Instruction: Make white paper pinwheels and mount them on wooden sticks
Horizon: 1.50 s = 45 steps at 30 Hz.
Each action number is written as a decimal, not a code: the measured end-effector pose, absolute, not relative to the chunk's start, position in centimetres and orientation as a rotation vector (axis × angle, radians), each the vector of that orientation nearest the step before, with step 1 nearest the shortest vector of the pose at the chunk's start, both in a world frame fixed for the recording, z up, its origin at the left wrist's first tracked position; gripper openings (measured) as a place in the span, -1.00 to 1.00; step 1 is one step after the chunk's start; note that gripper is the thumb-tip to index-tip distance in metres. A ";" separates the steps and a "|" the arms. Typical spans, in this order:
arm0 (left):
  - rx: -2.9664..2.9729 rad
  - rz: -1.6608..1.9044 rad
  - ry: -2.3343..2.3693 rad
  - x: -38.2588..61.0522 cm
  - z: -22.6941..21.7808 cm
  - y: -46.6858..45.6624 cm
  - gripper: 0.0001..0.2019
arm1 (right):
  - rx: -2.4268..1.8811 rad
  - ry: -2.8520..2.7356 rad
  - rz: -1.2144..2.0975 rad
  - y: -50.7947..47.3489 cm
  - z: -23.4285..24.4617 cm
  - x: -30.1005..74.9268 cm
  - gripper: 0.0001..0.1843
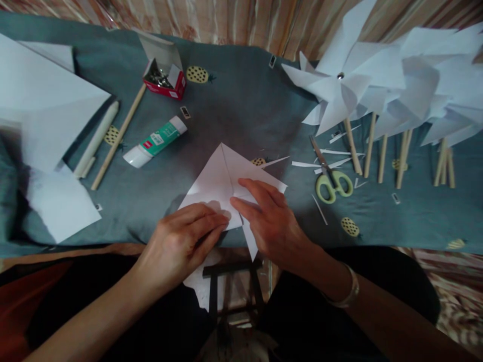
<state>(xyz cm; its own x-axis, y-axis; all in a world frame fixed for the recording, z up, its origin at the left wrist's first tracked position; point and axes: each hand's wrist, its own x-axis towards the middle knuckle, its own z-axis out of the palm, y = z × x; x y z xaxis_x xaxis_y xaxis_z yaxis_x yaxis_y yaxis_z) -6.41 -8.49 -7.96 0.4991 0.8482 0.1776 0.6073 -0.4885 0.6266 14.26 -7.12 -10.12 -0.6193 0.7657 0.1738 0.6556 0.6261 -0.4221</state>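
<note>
A white sheet of paper, folded into a triangle, lies on the grey-green cloth at the near edge of the table. My left hand rests on its near left corner with fingers stretched flat and pressed on the paper. My right hand lies on its right part, fingers also flat and extended, pressing along a fold. Neither hand grips anything.
Green-handled scissors and paper strips lie to the right. Several finished white pinwheels on wooden sticks fill the far right. A glue tube, a red box of pins, wooden sticks and loose white sheets lie left.
</note>
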 end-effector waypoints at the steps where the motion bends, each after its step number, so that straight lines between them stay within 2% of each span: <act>1: 2.245 0.656 1.200 -6.4 -8.0 -8.6 -0.82 | -1.136 -2.508 0.454 -7.1 -10.1 14.2 -0.61; 7: 2.294 0.621 1.220 -6.7 -8.7 -9.3 -0.76 | -1.139 -2.467 0.433 -6.7 -9.8 13.6 -0.66; 12: 2.393 0.615 1.209 -6.6 -8.8 -9.2 -0.80 | -1.125 -2.488 0.433 -6.7 -9.8 13.3 -0.68; 18: 2.463 0.636 1.181 -6.3 -8.4 -8.9 -0.81 | -1.099 -2.399 0.576 -6.3 -9.1 14.7 -0.54; 21: 2.499 0.622 1.164 -6.3 -8.0 -8.8 -0.83 | -1.153 -2.338 0.536 -5.7 -8.5 16.0 -0.51; 26: 2.581 0.548 1.149 -7.4 -7.2 -8.2 -0.83 | -1.263 -2.346 0.468 -5.4 -8.0 17.4 -0.52; 30: 2.630 0.448 1.251 -9.2 -7.3 -6.8 -0.79 | -1.266 -2.307 0.464 -6.1 -7.6 17.6 -0.60; 37: 2.613 0.613 1.333 -8.2 -6.3 -7.4 -0.69 | -1.208 -2.314 0.485 -6.6 -7.2 17.8 -0.63; 40: 2.636 0.655 1.187 -6.2 -6.2 -8.6 -0.73 | -1.159 -2.348 0.529 -6.5 -7.7 17.8 -0.62; 45: 2.669 0.514 1.117 -4.7 -7.1 -9.0 -0.83 | -1.129 -2.391 0.566 -6.6 -8.2 17.8 -0.59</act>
<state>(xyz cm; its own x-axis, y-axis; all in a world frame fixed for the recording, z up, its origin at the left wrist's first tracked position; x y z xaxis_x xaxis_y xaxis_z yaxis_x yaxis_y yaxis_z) -4.70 -9.04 -7.09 0.6533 0.7187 0.2380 0.6482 -0.6934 0.3147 17.84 -6.60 -8.22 -0.5733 0.7924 0.2081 0.6150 0.5841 -0.5298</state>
